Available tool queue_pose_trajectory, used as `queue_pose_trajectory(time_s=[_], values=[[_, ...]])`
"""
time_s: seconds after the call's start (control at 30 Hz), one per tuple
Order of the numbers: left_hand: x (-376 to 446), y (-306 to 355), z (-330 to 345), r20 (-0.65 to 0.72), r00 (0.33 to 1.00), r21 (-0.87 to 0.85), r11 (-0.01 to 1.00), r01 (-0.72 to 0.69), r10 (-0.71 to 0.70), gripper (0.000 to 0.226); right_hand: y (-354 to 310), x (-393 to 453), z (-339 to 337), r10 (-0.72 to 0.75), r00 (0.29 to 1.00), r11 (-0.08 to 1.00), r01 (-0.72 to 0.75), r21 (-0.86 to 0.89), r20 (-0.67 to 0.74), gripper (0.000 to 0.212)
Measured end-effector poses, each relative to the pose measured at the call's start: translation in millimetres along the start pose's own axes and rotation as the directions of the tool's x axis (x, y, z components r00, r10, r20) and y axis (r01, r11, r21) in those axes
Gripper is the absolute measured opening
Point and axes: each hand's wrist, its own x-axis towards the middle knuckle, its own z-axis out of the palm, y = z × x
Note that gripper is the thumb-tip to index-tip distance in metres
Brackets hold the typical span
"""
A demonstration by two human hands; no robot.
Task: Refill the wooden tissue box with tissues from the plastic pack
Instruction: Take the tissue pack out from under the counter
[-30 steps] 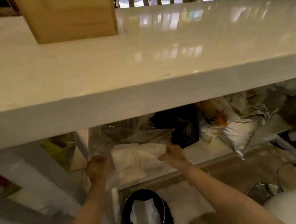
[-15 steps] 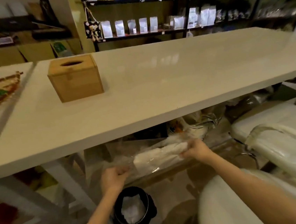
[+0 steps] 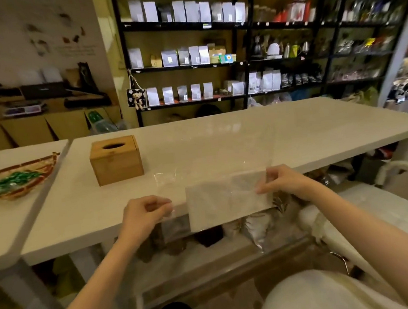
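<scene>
Holding the plastic pack point(image 3: 217, 193) up at the near edge of the desk point(image 3: 247, 144), I have both hands closed on it. My left hand point(image 3: 145, 214) pinches the clear film at the pack's left end, fingers curled tight. My right hand point(image 3: 282, 181) grips the pack's upper right corner between thumb and fingers. Inside the film I can see a flat white stack of tissues point(image 3: 228, 202) sitting toward the right-hand side of the pack, while the left part of the film is loose and see-through. The pack hangs partly in front of the desk's front edge and partly above its top.

Farther back on the desk from the pack and to its left stands the wooden tissue box point(image 3: 116, 159), upright, lid shut, its oval slot on top dark. It is well apart from the pack. Left of the box, on a neighbouring desk, lies a woven basket point(image 3: 14, 179) with green wrapped pieces in it.
</scene>
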Motion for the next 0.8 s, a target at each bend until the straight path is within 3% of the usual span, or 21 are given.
queue_pose_trajectory(time_s=[0.07,0.17,0.23,0.47,0.67,0.8], values=[[15.2,13.9,-10.4,-0.024,1.0,-0.034,0.999,-0.009,0.009,0.009,-11.9,8.9,-6.2,-0.025,1.0,1.0,0.025,0.006,-0.009,0.027],[42.5,22.7,-21.9,-0.053,0.999,-0.063,0.998,-0.006,0.003,0.01,-29.1,30.0,-11.1,-0.01,0.999,1.0,0.01,0.008,-0.043,0.057],[63.1,21.5,-27.2,-0.053,0.998,-0.1,0.995,0.029,-0.035,0.013,-39.5,46.7,-11.3,0.007,0.998,0.997,-0.003,0.071,-0.058,0.064],[125.6,-1.6,-26.4,0.016,0.976,-0.289,0.934,0.211,-0.216,0.012,-52.9,119.7,-1.8,0.06,0.988,0.995,-0.049,0.087,-0.141,0.051],[163.9,-23.1,-20.7,0.013,0.968,-0.285,0.927,0.244,-0.251,0.009,-50.2,177.4,11.8,0.137,0.977,0.988,-0.123,0.091,-0.163,0.014],[173.0,-41.4,-17.1,0.0,0.961,-0.261,0.927,0.268,-0.278,0.013,-42.9,201.8,20.2,0.139,0.978,0.99,-0.14,0.003,-0.156,0.017]])
